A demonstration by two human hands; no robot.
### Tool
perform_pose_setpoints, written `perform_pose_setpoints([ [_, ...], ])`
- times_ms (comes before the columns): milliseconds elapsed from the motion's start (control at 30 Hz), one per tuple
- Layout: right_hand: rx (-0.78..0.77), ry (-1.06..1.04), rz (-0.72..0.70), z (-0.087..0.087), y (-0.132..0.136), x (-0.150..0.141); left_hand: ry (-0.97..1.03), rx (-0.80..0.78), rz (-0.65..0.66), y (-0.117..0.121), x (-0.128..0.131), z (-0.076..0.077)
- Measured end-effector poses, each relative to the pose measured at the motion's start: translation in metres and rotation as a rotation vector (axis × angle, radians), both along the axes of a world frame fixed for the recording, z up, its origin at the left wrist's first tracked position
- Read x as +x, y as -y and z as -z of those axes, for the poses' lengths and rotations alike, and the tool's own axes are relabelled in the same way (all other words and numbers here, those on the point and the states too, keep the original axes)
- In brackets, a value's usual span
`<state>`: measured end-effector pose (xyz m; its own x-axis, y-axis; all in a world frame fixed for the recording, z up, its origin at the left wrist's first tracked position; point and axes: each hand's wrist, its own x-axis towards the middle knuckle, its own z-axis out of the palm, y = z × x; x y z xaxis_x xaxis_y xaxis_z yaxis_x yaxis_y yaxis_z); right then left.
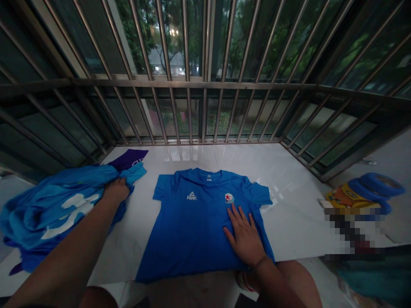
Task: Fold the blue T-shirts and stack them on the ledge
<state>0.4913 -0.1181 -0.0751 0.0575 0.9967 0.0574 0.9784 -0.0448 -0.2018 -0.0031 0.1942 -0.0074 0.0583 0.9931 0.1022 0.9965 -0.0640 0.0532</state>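
Note:
A blue short-sleeved T-shirt [192,231] lies spread flat, its collar away from me. A white logo reading PEAK and a round badge with a red star show on its chest. My right hand [244,235] rests flat on the shirt just below the badge, fingers spread. On the left, my left hand [117,190] has its fingers closed on a light-blue garment [61,205] with a large white print, bunched in a heap. The fingertips are partly hidden in the cloth. Dark purple fabric [128,159] sticks out behind that heap.
The white tiled ledge [298,214] carries the clothes. Metal window bars [205,111] enclose its back and sides. At the right stands a yellow container with a blue lid [356,196]. A blurred-out patch and dark teal material [375,273] are at the lower right.

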Motion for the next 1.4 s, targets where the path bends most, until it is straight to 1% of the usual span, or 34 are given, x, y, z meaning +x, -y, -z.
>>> perform_pose_setpoints([
  [67, 0.005, 0.003, -0.007, 0.001, 0.004, -0.001, -0.007, 0.021, -0.022, 0.0, 0.014, 0.001],
  [100, 0.01, 0.002, -0.014, 0.002, 0.005, -0.002, -0.007, 0.032, 0.009, 0.002, 0.027, 0.004],
  [167, 0.018, 0.0, -0.023, 0.002, 0.008, -0.003, 0.006, 0.041, 0.147, 0.012, 0.061, 0.014],
  [200, 0.02, -0.002, -0.024, 0.002, 0.009, -0.004, 0.02, 0.039, 0.234, 0.022, 0.079, 0.022],
  [267, 0.022, -0.005, -0.019, 0.001, 0.01, -0.004, 0.063, 0.027, 0.379, 0.05, 0.112, 0.041],
  [300, 0.024, -0.007, -0.015, 0.0, 0.01, -0.004, 0.094, 0.025, 0.424, 0.068, 0.124, 0.05],
  [367, 0.034, -0.013, -0.02, 0.0, 0.013, -0.002, 0.124, 0.02, 0.43, 0.105, 0.138, 0.067],
  [400, 0.041, -0.018, -0.03, 0.001, 0.016, -0.001, 0.125, 0.019, 0.403, 0.122, 0.138, 0.073],
  [467, 0.062, -0.025, -0.059, 0.005, 0.026, 0.002, 0.106, 0.022, 0.321, 0.151, 0.129, 0.08],
  [567, 0.119, -0.005, -0.065, 0.017, 0.05, 0.007, 0.077, 0.029, 0.197, 0.181, 0.103, 0.08],
  [633, 0.175, 0.034, -0.05, 0.026, 0.067, 0.009, 0.062, 0.028, 0.132, 0.193, 0.086, 0.077],
  [700, 0.228, 0.079, -0.06, 0.033, 0.083, 0.01, 0.059, 0.02, 0.094, 0.202, 0.076, 0.076],
  [767, 0.269, 0.116, -0.1, 0.037, 0.097, 0.01, 0.07, 0.013, 0.075, 0.209, 0.071, 0.076],
  [833, 0.296, 0.145, -0.14, 0.038, 0.11, 0.009, 0.098, 0.009, 0.059, 0.213, 0.07, 0.076],
  [900, 0.309, 0.167, -0.177, 0.034, 0.118, 0.009, 0.149, -0.001, 0.035, 0.211, 0.069, 0.074],
  [967, 0.293, 0.161, -0.206, 0.026, 0.118, 0.012, 0.199, -0.028, 0.001, 0.202, 0.069, 0.067],
  [1033, 0.255, 0.115, -0.207, 0.012, 0.106, 0.02, 0.21, -0.027, -0.02, 0.184, 0.073, 0.055],
  [1067, 0.238, 0.085, -0.192, 0.004, 0.095, 0.026, 0.199, -0.014, 0.001, 0.172, 0.077, 0.048],
  [1100, 0.227, 0.058, -0.171, -0.004, 0.08, 0.034, 0.185, -0.002, 0.049, 0.159, 0.084, 0.041],
  [1167, 0.217, 0.029, -0.127, -0.02, 0.04, 0.051, 0.166, -0.003, 0.194, 0.129, 0.104, 0.03],
  [1233, 0.183, 0.037, -0.089, -0.031, -0.007, 0.067, 0.163, -0.047, 0.32, 0.101, 0.13, 0.025],
  [1267, 0.148, 0.048, -0.069, -0.033, -0.031, 0.074, 0.162, -0.067, 0.348, 0.089, 0.144, 0.026],
  [1333, 0.041, 0.067, -0.03, -0.034, -0.075, 0.088, 0.156, -0.083, 0.348, 0.07, 0.166, 0.031],
  [1400, -0.057, 0.071, 0.018, -0.028, -0.107, 0.101, 0.152, -0.077, 0.319, 0.057, 0.179, 0.038],
])
